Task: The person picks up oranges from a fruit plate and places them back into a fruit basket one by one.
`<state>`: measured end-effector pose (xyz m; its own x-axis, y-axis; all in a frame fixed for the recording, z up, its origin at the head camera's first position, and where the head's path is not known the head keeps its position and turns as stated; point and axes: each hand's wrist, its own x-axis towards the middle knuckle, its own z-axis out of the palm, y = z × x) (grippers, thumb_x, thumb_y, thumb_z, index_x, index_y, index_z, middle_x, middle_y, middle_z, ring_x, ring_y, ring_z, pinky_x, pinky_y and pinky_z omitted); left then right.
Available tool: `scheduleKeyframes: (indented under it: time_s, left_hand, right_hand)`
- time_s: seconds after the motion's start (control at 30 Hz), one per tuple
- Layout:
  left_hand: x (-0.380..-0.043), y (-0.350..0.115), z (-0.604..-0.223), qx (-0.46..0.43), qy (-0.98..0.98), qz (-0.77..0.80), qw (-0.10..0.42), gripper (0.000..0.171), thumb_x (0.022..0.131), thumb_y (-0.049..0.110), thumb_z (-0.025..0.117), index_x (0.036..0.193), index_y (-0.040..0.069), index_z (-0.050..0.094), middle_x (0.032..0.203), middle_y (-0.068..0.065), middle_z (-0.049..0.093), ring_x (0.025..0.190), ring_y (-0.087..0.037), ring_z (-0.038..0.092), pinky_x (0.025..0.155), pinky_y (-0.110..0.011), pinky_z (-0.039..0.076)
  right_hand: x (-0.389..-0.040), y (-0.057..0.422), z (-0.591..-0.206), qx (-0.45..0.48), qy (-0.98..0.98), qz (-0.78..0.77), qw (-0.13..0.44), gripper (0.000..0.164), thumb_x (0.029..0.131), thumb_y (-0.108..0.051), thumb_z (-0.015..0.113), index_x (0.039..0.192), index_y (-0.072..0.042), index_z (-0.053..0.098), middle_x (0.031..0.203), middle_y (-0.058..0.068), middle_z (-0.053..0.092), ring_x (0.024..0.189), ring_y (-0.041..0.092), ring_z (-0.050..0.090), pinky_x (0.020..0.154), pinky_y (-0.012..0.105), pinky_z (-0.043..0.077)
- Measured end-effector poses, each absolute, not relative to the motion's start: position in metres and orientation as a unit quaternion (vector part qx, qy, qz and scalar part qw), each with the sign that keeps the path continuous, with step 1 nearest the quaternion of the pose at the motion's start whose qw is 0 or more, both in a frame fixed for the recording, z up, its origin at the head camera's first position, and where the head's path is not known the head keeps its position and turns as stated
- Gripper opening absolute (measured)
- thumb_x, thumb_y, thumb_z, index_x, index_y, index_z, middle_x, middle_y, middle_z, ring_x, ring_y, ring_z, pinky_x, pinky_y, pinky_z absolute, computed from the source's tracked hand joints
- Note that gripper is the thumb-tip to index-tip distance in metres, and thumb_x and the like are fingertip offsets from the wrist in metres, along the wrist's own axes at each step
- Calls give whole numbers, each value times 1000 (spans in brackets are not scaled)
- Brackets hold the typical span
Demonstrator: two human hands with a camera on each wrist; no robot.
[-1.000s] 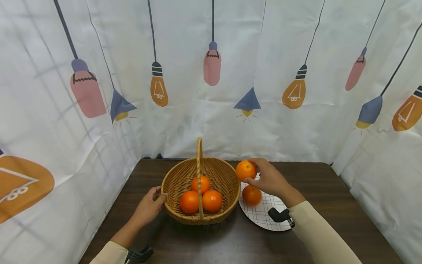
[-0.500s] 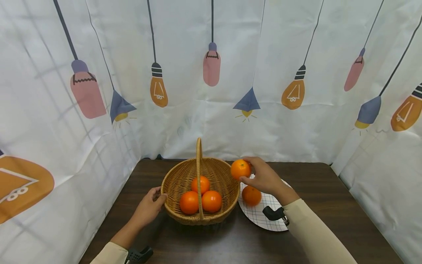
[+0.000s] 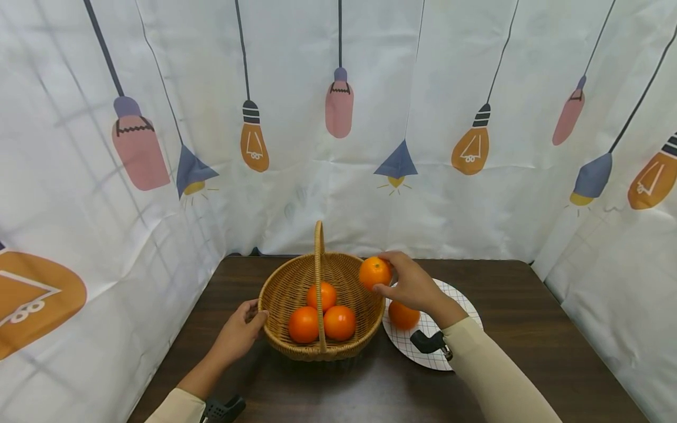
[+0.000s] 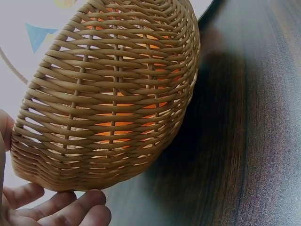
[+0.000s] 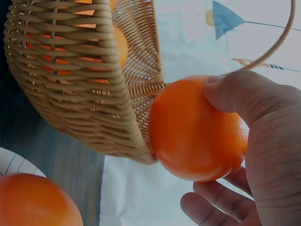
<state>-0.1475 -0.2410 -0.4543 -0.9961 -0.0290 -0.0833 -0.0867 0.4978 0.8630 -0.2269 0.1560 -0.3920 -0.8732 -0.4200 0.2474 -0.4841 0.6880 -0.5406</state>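
A wicker basket (image 3: 285,288) with a tall arched handle stands on the table, holding three oranges, one of them a front orange (image 3: 304,324). My left hand (image 3: 239,332) grips the basket's left rim, thumb on the inner side and fingers outside against the weave (image 4: 113,94). My right hand (image 3: 415,285) pinches another orange (image 3: 375,273) between thumb and fingers, over the basket's right rim. In the right wrist view this held orange (image 5: 195,132) is beside the rim; whether they touch I cannot tell. One more orange (image 3: 404,315) lies on a plate to the right.
The round white plate (image 3: 460,299) with a grid pattern is partly under my right forearm. A dark wooden table (image 3: 529,329) carries everything. Behind and at the sides hangs a white curtain (image 3: 296,205) printed with lamps and bulbs.
My right hand has carried its orange leftward, from above the plate to over the basket's right rim. The left hand and the basket have stayed in place.
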Motion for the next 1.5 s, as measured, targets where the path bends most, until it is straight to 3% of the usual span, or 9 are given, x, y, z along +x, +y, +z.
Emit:
scheduleKeyframes:
  time_s: [0.17, 0.43, 0.7, 0.9, 1.5]
  left_hand:
    - [-148, -241, -455, -33, 866, 499, 27, 58, 107, 29, 54, 150, -6, 37, 137, -27, 54, 117, -36, 61, 85, -43, 58]
    - [-146, -240, -454, -26, 866, 499, 23, 59, 107, 29, 55, 149, -8, 37, 135, -28, 55, 115, -36, 61, 83, -43, 58]
    - [-147, -241, -456, -30, 868, 495, 19, 58, 107, 29, 55, 149, -7, 39, 134, -27, 56, 113, -34, 62, 82, -41, 58]
    - [-146, -241, -457, -33, 865, 501, 21, 57, 107, 30, 54, 150, -5, 39, 135, -25, 56, 113, -33, 62, 83, -40, 58]
    - [-147, -241, -455, -33, 865, 500, 21, 57, 107, 31, 54, 149, -5, 40, 136, -26, 57, 110, -32, 64, 82, -41, 58]
  right_hand:
    - [-227, 150, -393, 246, -916, 312, 46, 69, 87, -37, 84, 145, -15, 54, 141, 6, 53, 105, 22, 59, 90, 45, 51]
    - [-229, 144, -398, 250, -916, 310, 42, 75, 86, -35, 84, 148, -9, 52, 144, 9, 54, 117, 26, 59, 96, 48, 51]
    - [-228, 141, -402, 245, -917, 314, 20, 75, 87, -36, 83, 150, -11, 50, 147, 7, 53, 123, 26, 57, 100, 48, 49]
    - [-228, 142, -404, 252, -916, 310, 18, 66, 91, -31, 80, 146, -7, 55, 141, 11, 56, 124, 35, 57, 101, 53, 48]
    - [-222, 170, -416, 228, -932, 281, 19, 68, 92, -36, 78, 149, -10, 52, 146, 11, 53, 127, 33, 56, 102, 55, 48]
